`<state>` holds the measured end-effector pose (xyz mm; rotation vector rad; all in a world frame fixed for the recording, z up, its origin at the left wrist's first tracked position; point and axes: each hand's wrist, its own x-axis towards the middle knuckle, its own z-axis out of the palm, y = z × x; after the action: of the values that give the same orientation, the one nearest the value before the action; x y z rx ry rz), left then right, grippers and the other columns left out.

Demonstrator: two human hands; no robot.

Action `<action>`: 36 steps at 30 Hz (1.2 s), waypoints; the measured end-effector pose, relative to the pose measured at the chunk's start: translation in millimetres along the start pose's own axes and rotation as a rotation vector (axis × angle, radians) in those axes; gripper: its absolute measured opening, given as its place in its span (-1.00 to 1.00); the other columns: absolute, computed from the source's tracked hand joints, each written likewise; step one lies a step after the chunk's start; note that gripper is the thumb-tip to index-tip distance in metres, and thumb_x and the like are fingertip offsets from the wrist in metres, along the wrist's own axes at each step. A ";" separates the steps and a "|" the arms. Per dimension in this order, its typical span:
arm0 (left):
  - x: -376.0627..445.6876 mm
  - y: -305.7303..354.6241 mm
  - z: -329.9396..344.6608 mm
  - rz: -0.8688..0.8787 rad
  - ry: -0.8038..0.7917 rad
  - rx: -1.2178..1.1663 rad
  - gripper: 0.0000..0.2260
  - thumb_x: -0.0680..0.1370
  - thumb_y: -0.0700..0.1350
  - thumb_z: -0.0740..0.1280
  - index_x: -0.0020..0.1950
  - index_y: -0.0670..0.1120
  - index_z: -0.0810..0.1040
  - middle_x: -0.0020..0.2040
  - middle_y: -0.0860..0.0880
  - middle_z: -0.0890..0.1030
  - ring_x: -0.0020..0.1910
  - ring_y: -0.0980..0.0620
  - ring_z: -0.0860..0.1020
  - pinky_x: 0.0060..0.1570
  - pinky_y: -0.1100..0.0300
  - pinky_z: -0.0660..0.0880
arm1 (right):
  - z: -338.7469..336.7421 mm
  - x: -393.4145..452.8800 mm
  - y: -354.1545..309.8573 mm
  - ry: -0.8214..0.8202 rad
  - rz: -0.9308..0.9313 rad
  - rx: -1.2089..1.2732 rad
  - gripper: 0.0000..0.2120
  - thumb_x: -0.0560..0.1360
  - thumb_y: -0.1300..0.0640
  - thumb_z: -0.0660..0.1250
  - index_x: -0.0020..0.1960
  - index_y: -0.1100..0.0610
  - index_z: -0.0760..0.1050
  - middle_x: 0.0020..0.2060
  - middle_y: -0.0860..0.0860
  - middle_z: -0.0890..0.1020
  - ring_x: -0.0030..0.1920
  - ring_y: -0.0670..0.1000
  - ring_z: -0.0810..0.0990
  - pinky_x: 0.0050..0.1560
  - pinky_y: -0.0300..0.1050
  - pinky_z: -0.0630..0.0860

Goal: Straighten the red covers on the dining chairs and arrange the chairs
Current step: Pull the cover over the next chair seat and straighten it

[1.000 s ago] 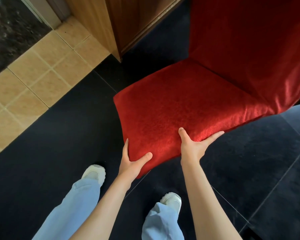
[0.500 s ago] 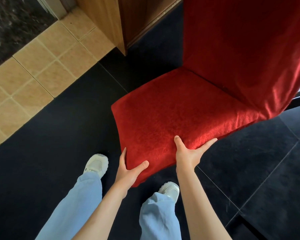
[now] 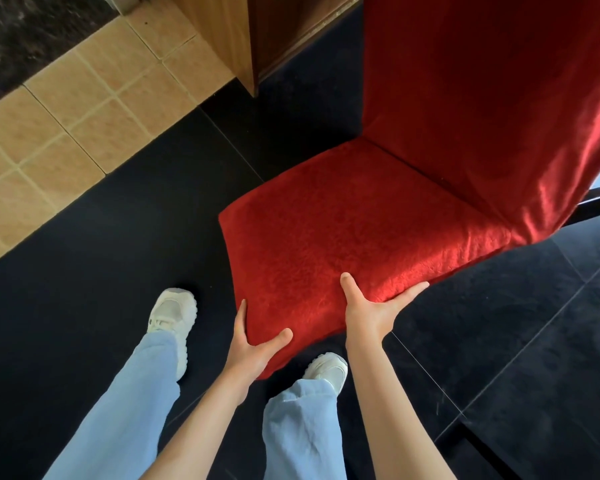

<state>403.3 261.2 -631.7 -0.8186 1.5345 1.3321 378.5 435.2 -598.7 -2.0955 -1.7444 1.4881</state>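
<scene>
Dark floor (image 3: 84, 278) fills the view; tan tiles (image 3: 66, 126) lie at 10 o'clock. The red-covered chair (image 3: 361, 230) stands at centre, backrest toward 1 o'clock. A wooden cabinet (image 3: 243, 32) stands at 12 o'clock, near the chair. Left hand (image 3: 253, 344) grips the seat's front corner; right hand (image 3: 371, 313) grips its front edge, thumb on top. White shoes (image 3: 170, 313) stand at 6 o'clock.

Dining chair in a textured red fabric cover (image 3: 361, 237), standing on dark floor. Cover lies smooth over seat and tall backrest.
</scene>
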 end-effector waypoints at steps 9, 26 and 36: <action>-4.4 -13.8 6.8 0.096 0.130 0.033 0.01 0.27 -0.07 0.63 0.52 0.26 0.09 0.34 0.14 0.39 0.23 0.12 0.41 0.13 0.19 0.40 | -10.6 23.1 -1.2 -0.095 -0.043 -0.018 0.32 0.26 -0.05 0.61 0.43 -0.32 -0.48 0.56 0.01 0.03 0.50 0.13 0.20 0.40 0.13 0.22; -50.7 38.8 57.3 -0.268 0.463 -0.168 0.08 0.29 0.05 0.60 0.56 0.18 -0.10 0.49 -0.08 0.30 0.35 -0.22 0.42 0.27 -0.20 0.44 | -37.4 29.3 -61.7 -0.115 0.092 -0.254 0.33 0.28 -0.09 0.59 0.46 -0.18 -0.54 0.46 0.30 0.22 0.38 0.23 0.37 0.29 0.16 0.34; -58.1 73.2 113.5 -0.490 0.486 -0.473 0.11 0.34 0.15 0.55 0.50 0.31 -0.29 0.47 -0.16 0.31 0.20 -0.24 0.54 0.15 -0.18 0.48 | -59.0 44.1 -76.7 -0.167 0.004 -0.450 0.30 0.30 -0.12 0.56 0.47 -0.11 -0.52 0.13 0.29 0.56 -0.11 0.09 0.59 0.04 -0.06 0.45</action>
<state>381.7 381.6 -550.2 -1.7960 1.2431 1.1802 357.1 528.0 -551.3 -2.2115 -2.3237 1.4104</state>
